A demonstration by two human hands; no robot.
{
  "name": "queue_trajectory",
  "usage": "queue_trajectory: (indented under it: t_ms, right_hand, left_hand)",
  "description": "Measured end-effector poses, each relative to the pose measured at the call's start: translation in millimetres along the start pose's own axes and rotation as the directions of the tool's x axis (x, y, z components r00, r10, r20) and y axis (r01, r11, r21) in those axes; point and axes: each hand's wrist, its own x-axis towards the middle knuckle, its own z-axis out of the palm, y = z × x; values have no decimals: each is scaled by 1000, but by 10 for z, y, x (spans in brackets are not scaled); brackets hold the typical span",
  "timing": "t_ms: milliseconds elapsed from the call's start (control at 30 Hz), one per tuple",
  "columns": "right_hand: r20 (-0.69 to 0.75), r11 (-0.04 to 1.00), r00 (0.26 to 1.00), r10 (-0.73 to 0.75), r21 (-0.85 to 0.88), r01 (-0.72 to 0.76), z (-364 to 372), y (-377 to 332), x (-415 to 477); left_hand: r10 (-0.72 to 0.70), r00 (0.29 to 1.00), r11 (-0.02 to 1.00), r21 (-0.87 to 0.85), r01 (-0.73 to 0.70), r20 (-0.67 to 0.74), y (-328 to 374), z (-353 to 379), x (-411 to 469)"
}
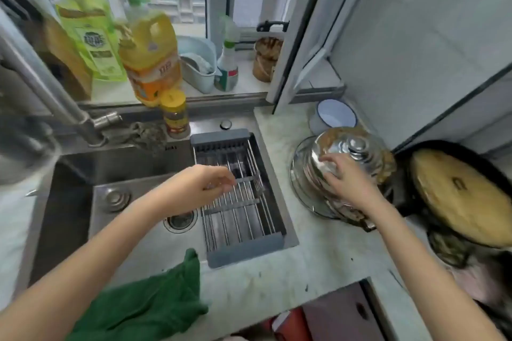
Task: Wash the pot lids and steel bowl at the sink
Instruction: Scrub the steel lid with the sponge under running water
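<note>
On the counter right of the sink (124, 216), the right hand (349, 180) has its fingers (329, 159) curled over the near side of a domed steel lid (357, 147), gripping it. That lid sits tilted on top of a stack, with a glass lid (297, 174) under it. The left hand (199, 185) hangs over the drain rack (241, 202), fingers loosely bent and holding nothing.

The labels on the green bottle (88, 33) and yellow bottle (151, 55) on the sill are too blurry to read, and so is the spice jar (174, 113). A wok with a wooden lid (457, 196) is crowding the stack's right side, with a white bowl (335, 116) just behind it. A green cloth (155, 302) is draped over the sink's front edge.
</note>
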Motion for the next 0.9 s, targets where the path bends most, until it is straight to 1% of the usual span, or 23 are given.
queue_trajectory:
  t_ms: [33, 100, 133, 200, 267, 333, 500, 567, 633, 700, 767, 833, 900]
  right_hand:
    - [-84, 998, 996, 33, -45, -37, -84, 109, 77]
    - [-176, 979, 974, 141, -121, -164, -278, 355, 260]
    - [-176, 965, 968, 178, -161, -207, -355, 395, 315]
    - [-147, 943, 967, 207, -234, -237, -464, 592, 497]
    - [-107, 943, 977, 184, -261, -206, -531, 683, 607]
    - [-102, 950, 983, 150, -262, -172, -565, 746, 687]
    - [-151, 952, 985, 81, -282, -122, -611, 660, 743]
    - [-182, 962, 983, 30, -260, -78, -698, 540, 750]
    - [-201, 975, 979, -29, -222, -16, -812, 348, 745]
    - [-208, 983, 974, -88, -176, 52, -900, 102, 729]
    - [-200, 981, 966, -162, -142, 135, -877, -225, 710]
    - [-179, 971, 959, -222, -131, 201, -792, -555, 652]
    - [-143, 955, 948, -285, -124, 269, -580, -959, 574]
  left_hand:
    - [-6, 1000, 999, -37, 6, -9, 31, 59, 104]
    - [-23, 1000, 998, -66, 23, -11, 144, 153, 348]
    - [-33, 999, 998, -54, 33, 6, 204, 193, 401]
    - [-47, 999, 997, -68, 47, 6, 308, 293, 620]
    - [-57, 998, 995, -85, 57, 3, 377, 360, 739]
    - [-66, 998, 994, -90, 66, 2, 414, 439, 826]
    - [-110, 994, 987, -116, 110, 6, 419, 533, 853]
    - [-127, 992, 980, -158, 124, -10, 399, 537, 829]
    - [-176, 984, 962, -220, 164, -38, 357, 533, 787]
    - [-240, 966, 933, -297, 202, -96, 336, 521, 743]
    - [-320, 927, 888, -403, 221, -196, 296, 488, 625]
    - [-419, 872, 815, -528, 238, -254, 236, 474, 513]
    - [-547, 798, 679, -692, 245, -255, 98, 417, 305]
